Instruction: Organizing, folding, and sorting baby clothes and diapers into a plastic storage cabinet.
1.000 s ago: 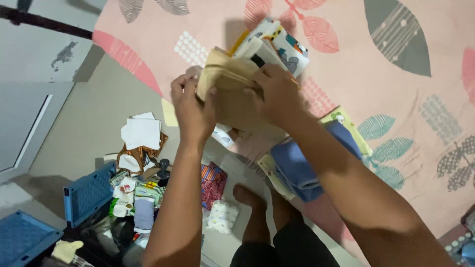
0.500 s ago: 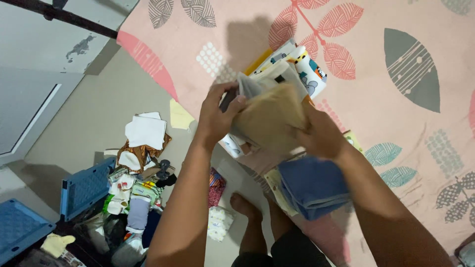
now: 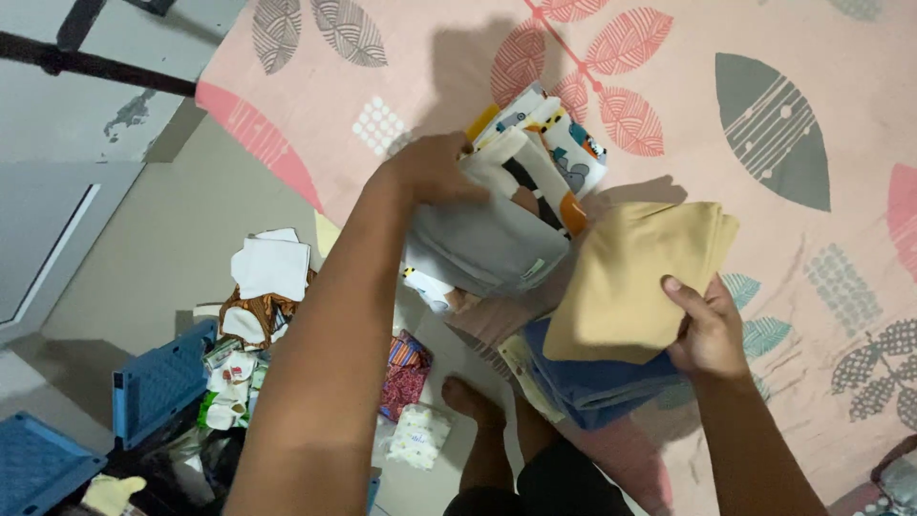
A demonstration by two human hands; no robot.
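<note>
Since half a second ago, the tan folded cloth (image 3: 638, 277) has left the stack and gone right: my right hand (image 3: 705, 330) now holds it alone, thumb on top, fingers under its near right edge, so that hand is clamped on the cloth. It sits just over the blue folded pile (image 3: 597, 377), looks like touching it, on the pink leaf-print mat (image 3: 802, 239). Before, both hands held it together with the other pieces; now they are well apart.

My left hand (image 3: 432, 172) grips the rest, closed on the top of a grey folded cloth (image 3: 492, 247) with a bundle of printed baby cloths (image 3: 554, 153) behind it, white with animal pictures and an orange edge. Whether that bundle is lifted or resting on the mat, can't tell.

Judging from this, one piece is sorted out of the stack and set apart from the remainder.

Near side: my bare foot (image 3: 473, 401) on the floor, a red patterned cloth (image 3: 406, 373) and a small white pack (image 3: 415, 435) beside it. Left: a heap of small clothes with white squares (image 3: 272, 268) on top, and a blue plastic crate (image 3: 158, 382).
</note>
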